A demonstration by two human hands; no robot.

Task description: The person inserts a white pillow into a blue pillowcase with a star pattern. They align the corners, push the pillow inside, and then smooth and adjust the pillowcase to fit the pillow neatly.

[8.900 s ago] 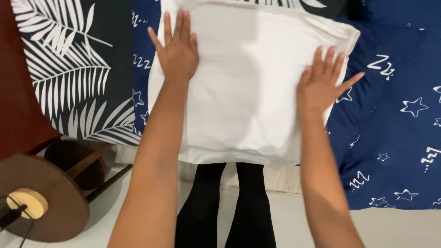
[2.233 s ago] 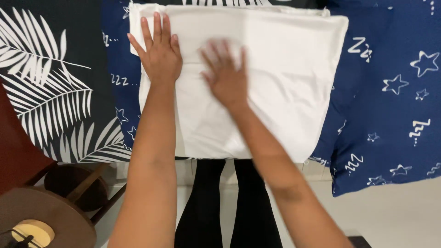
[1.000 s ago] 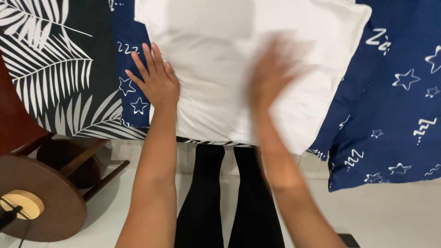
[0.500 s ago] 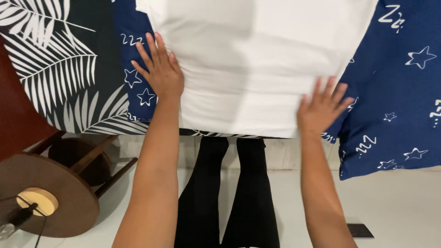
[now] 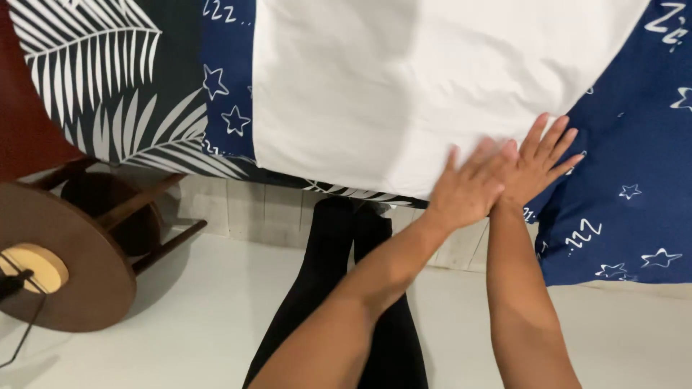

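I see both hands together at the lower right corner of the white pillow (image 5: 404,86). The left hand (image 5: 468,189) lies flat on that corner, fingers straight and close together, palm down on the fabric. The right hand (image 5: 539,160) sits just beside it, touching it, fingers spread and open, resting partly on the pillow's edge and partly on the blue star-print cover (image 5: 627,151). Neither hand pinches anything; both are pressed flat.

The pillow lies on the bed, its near edge hanging close to the bed's side, filling most of the upper middle of the view. The blue cover shows on both sides of it. To the left of that lies a dark cloth with white leaf print (image 5: 101,79).

Below the bed edge I see my black-clad legs (image 5: 339,288) on the white floor (image 5: 216,317). At the far left stands a round wooden stool (image 5: 79,259) with a small pale disc (image 5: 32,265) on its top.
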